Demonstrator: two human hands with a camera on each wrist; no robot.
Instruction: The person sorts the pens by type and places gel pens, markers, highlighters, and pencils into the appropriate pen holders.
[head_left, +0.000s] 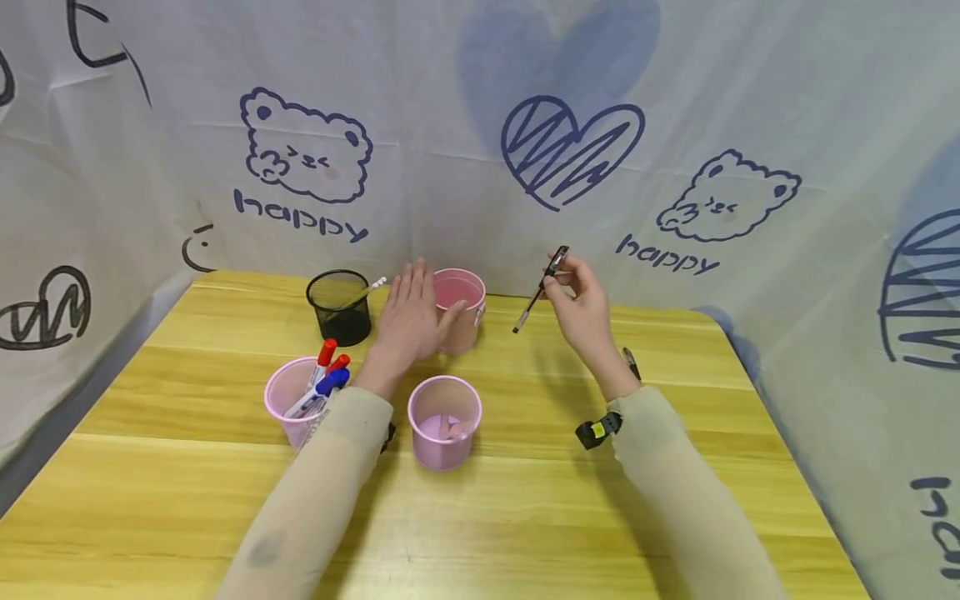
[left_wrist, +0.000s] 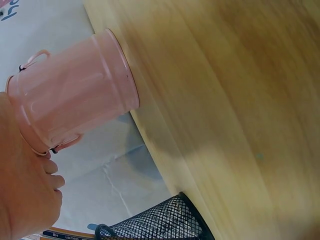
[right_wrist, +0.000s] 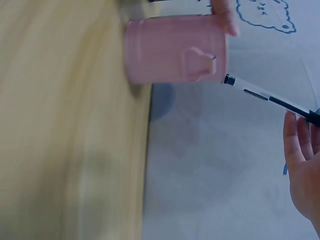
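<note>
My right hand [head_left: 585, 312] pinches a black-and-clear pen [head_left: 540, 289] between thumb and fingers, above the table and right of a pink metal bucket [head_left: 459, 333]. The pen slants, its lower end pointing left; in the right wrist view that end overlaps the bucket's rim. My left hand [head_left: 408, 321] lies against the left side of the bucket's top, fingers straight and thumb over the front rim. The bucket stands upright, with small handles [right_wrist: 200, 64] at its sides. A second dark pen [head_left: 632, 364] lies on the table, partly hidden behind my right wrist.
Left of the bucket stands a black mesh pencil holder [head_left: 347, 325] with a pencil [head_left: 365, 291] leaning in it. Nearer, a pink cup [head_left: 281, 396] holds red and blue markers [head_left: 330, 382]. Another pink cup [head_left: 442, 454] holds small pinkish pieces [head_left: 453, 429]. A printed cloth [head_left: 442, 183] hangs behind.
</note>
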